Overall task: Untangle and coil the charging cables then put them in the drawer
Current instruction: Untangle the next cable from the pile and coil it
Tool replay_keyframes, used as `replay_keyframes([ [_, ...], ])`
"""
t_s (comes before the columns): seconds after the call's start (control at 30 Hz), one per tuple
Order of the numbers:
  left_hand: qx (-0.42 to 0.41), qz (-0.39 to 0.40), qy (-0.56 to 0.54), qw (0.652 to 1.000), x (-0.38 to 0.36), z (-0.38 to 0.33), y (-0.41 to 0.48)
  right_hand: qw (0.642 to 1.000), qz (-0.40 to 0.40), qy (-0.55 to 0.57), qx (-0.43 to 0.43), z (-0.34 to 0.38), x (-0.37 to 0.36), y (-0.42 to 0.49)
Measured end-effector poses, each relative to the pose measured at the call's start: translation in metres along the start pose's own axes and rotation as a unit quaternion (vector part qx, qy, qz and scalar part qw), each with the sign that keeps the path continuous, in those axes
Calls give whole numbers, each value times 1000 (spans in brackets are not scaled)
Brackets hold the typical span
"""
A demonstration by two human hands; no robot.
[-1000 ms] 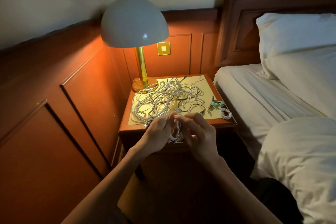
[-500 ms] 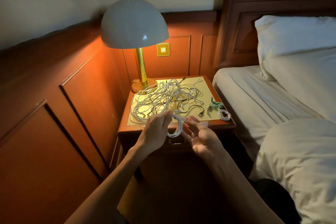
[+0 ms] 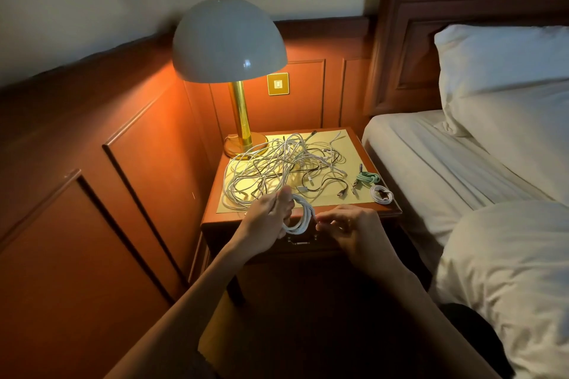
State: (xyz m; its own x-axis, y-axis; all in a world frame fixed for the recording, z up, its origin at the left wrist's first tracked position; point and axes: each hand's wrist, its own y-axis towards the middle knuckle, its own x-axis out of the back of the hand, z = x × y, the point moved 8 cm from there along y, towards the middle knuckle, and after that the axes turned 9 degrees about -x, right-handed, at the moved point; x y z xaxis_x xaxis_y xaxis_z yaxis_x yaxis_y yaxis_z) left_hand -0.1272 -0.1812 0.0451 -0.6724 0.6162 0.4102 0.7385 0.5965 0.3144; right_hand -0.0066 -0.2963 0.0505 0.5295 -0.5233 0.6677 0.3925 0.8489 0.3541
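A tangle of white and black charging cables (image 3: 286, 166) covers the nightstand top (image 3: 354, 138). My left hand (image 3: 268, 218) grips a coiled white cable (image 3: 303, 217) just in front of the nightstand's front edge. My right hand (image 3: 348, 226) is beside the coil's right side, fingers curled, its fingertips close to the coil; whether they pinch the cable I cannot tell. A coiled green cable (image 3: 368, 178) and a small coiled white cable (image 3: 381, 194) lie at the right front of the top. The drawer (image 3: 308, 241) below is shut, its handle partly hidden by the coil.
A brass lamp (image 3: 238, 120) with a white dome shade stands at the nightstand's back left. Wood panelling runs along the left. A bed (image 3: 446, 169) with white sheets and pillows lies close on the right.
The coil has been lifted from lower in front of the drawer to the nightstand's front edge. My right hand let go, opened beside it, and now curls near the coil's right side.
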Motion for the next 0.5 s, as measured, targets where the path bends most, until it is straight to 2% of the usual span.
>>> replay_keyframes([
  [0.07, 1, 10, -4, 1000, -9, -1, -2, 996, -43, -74, 2, 4, 1, 3],
  [0.1, -8, 11, 4, 1000, -13, -5, -2, 997, -59, -57, -10, 5, 1, 4],
  [0.13, -25, 8, 23, 999, -15, -12, -3, 997, -59, 19, -46, 2, 0, 5],
  [0.17, -54, 0, 55, 997, -17, -20, -2, 983, -48, 147, -103, -4, -3, 6],
  [0.2, -92, -10, 98, 991, -16, -29, -2, 942, -22, 291, -168, -10, -10, 6],
  [0.23, -127, -21, 147, 981, -15, -37, -1, 882, 5, 414, -226, -13, -20, 5],
  [0.27, -150, -36, 190, 970, -11, -42, -1, 827, 23, 492, -272, -15, -30, 2],
  [0.33, -164, -54, 231, 958, -3, -41, 3, 754, 38, 569, -326, -20, -42, -1],
  [0.4, -156, -32, 238, 958, -1, -37, 5, 697, 58, 624, -348, -20, -50, -2],
  [0.5, -130, 16, 191, 973, -6, -34, 2, 626, 85, 677, -378, -19, -61, -5],
])
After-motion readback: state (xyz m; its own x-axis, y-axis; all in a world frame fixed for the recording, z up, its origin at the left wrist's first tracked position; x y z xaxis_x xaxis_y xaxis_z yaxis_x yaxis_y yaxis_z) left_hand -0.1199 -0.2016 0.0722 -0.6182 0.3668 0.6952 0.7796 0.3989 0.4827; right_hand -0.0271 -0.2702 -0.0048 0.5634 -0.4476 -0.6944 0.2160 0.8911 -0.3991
